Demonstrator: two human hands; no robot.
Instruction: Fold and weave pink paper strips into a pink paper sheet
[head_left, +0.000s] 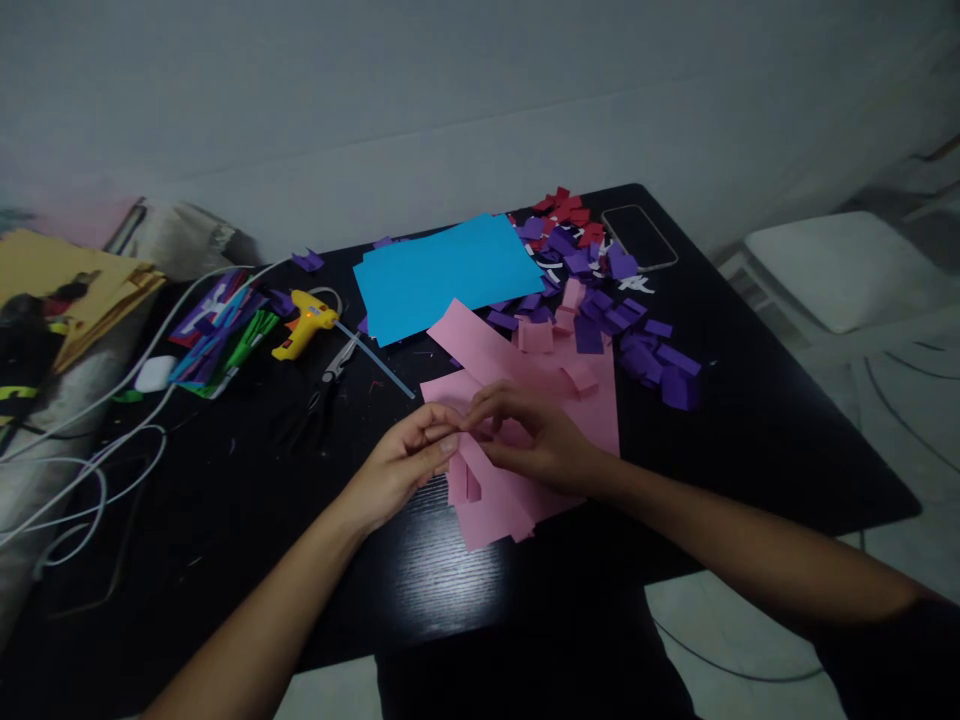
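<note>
Fingertips of the left hand [416,455] and right hand [536,440] meet over the black wood-grain bench [750,430], both nearly closed, pinching what looks like the end of a narrow pink paper strip [501,490]; the fingers hide the exact grip. Beneath lie larger pink paper sheets [600,400], with small folded pink paper pieces [535,337] on top, beside purple paper pieces [679,388]. Bright blue paper sheets [450,275] lie just beyond. The thin strip could crease or tear if the two pinches pulled unevenly, and a sleeve or forearm sweeping across could scatter the loose pieces or mix the colours. An orange light glows on the yellow plastic glue gun [304,325], so it may be hot; a knock to the long translucent glue stick [375,360] jutting from it could swing it round, and a snagged white cable [266,270] might drag things too. Black-handled scissors [330,375] lie near the left hand, a cut risk if brushed. As for containers, a small rounded white case [155,374] looks shut, its contents hidden; the cut pieces lie loose, outside any box or tray.
</note>
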